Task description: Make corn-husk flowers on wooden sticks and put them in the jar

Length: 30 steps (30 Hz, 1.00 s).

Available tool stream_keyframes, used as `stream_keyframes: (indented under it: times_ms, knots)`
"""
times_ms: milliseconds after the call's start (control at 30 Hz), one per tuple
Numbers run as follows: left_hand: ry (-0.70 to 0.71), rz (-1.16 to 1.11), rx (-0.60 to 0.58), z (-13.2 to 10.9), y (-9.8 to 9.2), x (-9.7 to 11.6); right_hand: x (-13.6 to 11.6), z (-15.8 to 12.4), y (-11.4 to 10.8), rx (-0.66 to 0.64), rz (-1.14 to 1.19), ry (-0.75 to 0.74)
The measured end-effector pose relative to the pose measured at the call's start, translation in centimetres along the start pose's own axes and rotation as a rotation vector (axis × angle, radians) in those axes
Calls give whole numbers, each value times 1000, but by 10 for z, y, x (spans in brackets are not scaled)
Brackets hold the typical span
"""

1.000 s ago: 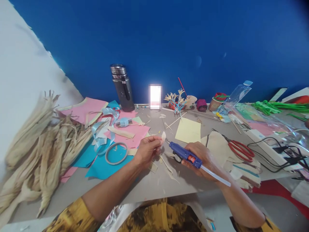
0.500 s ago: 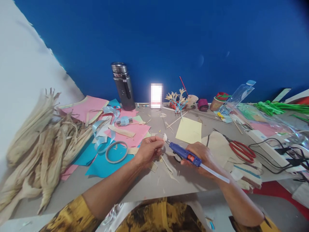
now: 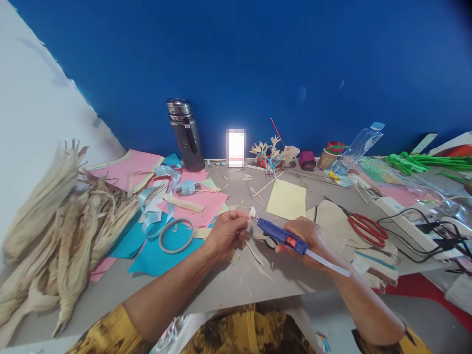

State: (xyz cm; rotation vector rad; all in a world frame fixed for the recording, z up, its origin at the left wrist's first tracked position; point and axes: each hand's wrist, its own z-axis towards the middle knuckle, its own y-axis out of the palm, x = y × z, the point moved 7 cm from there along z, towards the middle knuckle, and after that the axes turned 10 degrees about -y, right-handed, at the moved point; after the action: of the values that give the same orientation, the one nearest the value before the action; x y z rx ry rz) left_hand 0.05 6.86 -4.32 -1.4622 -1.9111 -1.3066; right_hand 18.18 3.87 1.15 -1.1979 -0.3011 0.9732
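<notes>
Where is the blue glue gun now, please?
In the head view, the glue gun is right of centre, in the right hand, nozzle near the left hand.

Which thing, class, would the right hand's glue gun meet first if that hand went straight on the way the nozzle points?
The glue gun in the right hand would probably first meet the small pale piece pinched in the left hand; this view leaves unclear whether they touch.

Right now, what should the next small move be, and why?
Perhaps a light squeeze of the glue gun by the right grip: the glue gun points closely at the small pale piece pinched in the left grip, though whether they touch is unclear.
</notes>
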Motion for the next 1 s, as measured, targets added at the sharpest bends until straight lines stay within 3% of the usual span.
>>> stream_keyframes:
  times_ms: [300, 767, 1000]
  knots:
    - [7, -10, -15, -2, 1, 1, -1, 0, -7, 46, -60, 1]
    - [-11, -35, 4, -2, -1, 1, 4, -2, -3, -22, -124, 53]
    - [-29, -84, -23, -1, -2, 1, 16, -16, -16, 58, -163, 147]
